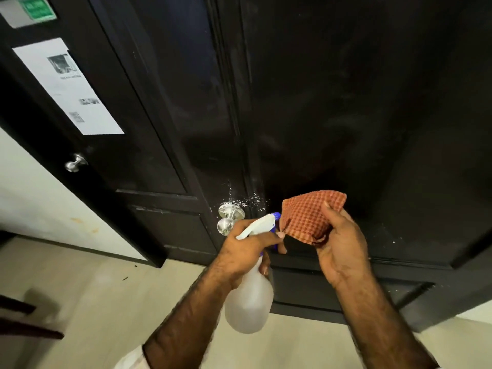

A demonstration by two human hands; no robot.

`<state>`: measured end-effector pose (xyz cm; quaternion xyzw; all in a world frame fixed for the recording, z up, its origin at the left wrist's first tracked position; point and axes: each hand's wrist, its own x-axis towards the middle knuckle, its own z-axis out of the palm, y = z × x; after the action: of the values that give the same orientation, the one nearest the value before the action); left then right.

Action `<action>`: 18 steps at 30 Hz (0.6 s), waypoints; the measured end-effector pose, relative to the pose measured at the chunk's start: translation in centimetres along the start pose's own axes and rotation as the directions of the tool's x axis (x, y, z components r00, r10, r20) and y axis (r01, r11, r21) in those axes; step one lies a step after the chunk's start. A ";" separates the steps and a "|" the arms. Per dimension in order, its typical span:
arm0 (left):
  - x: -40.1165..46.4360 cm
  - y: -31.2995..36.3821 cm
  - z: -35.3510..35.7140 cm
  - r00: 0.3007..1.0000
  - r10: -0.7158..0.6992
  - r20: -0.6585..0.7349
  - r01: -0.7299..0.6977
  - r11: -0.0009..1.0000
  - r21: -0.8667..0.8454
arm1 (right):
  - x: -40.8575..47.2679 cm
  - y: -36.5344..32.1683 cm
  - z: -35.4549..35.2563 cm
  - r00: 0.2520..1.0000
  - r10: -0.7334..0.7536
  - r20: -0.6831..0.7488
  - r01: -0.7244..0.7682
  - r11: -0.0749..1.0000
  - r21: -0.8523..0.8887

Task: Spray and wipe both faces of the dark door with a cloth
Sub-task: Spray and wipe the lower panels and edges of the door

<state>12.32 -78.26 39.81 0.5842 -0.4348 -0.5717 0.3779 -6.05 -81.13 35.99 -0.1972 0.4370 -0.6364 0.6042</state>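
The dark door (332,102) fills the upper right of the head view, with white spray droplets near its left edge, above a silver knob (226,221). My left hand (245,251) grips a translucent spray bottle (249,302) by its neck, with the white and blue nozzle pointing right toward the cloth. My right hand (343,249) holds a folded orange checked cloth (308,214) close to the nozzle, just in front of the door.
A second dark door (111,123) on the left carries a white printed paper (69,86), a green sign (37,8) and its own silver knob (76,163). A white wall (40,198) and pale floor (106,302) lie lower left. Dark furniture (24,320) sits at the left edge.
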 end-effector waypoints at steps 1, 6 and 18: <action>-0.1 0.5 -0.9 1.000 0.018 -0.013 -0.018 0.999 -0.033 | -0.1 0.1 0.8 0.996 -0.091 -0.018 0.090 0.995 -0.032; 0.8 3.2 -6.7 0.991 0.106 -0.079 -0.112 0.990 -0.081 | 0.3 0.7 4.9 0.665 -0.736 -0.124 0.644 0.650 -0.402; 6.5 6.8 -22.0 0.974 0.226 0.012 -0.227 0.973 0.041 | 5.0 14.6 15.9 0.393 -0.918 0.048 0.605 0.219 -0.765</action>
<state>33.55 -87.86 45.29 0.5367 -0.5119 -0.5176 0.4265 14.08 -89.24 31.59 -0.4534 0.5898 -0.6673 -0.0352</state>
